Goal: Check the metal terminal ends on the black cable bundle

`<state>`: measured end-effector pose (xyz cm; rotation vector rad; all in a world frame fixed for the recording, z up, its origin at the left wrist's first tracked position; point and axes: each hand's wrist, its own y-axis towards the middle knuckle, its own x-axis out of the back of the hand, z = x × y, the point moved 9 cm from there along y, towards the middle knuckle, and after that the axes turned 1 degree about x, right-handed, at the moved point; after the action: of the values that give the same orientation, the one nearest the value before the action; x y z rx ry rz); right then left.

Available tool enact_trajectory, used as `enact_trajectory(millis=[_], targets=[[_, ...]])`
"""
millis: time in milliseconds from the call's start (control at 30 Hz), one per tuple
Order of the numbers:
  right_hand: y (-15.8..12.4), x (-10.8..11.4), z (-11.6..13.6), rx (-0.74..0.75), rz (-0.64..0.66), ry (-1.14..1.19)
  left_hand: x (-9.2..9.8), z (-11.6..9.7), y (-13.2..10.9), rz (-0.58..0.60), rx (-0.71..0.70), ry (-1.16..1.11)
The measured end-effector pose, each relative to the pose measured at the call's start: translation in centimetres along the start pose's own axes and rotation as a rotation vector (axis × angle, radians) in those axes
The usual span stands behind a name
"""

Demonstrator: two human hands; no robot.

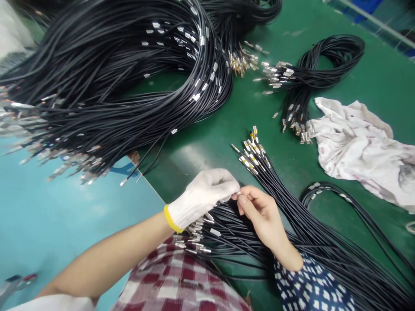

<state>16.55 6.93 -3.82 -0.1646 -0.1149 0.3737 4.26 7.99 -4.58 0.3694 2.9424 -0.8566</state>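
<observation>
My left hand [201, 196], in a white knit glove with a yellow cuff, is closed in a pinch on a small metal terminal [239, 193] at the end of a black wire. My bare right hand [261, 214] pinches the same terminal from the other side, fingertips touching the glove's. Both hands hover over a bundle of black wires [292, 207] that runs from my lap up the green table. The bundle's far ends carry gold and silver terminals [253, 149]. More terminal ends [194, 235] lie under my left wrist.
A huge coil of black wires [106, 73] fills the upper left and overhangs the table edge. A smaller coil [324, 60] lies at the upper right. A crumpled white cloth [359, 147] sits at the right. The green table [210, 142] meets a blue floor [65, 216] at left.
</observation>
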Motion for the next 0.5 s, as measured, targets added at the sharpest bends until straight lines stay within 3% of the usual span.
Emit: enact_trajectory(millis=[500], targets=[[-0.02,0.36,-0.30,-0.006,-0.068,-0.059,-0.02,-0.16,-0.27,-0.006,-0.012,0.081]])
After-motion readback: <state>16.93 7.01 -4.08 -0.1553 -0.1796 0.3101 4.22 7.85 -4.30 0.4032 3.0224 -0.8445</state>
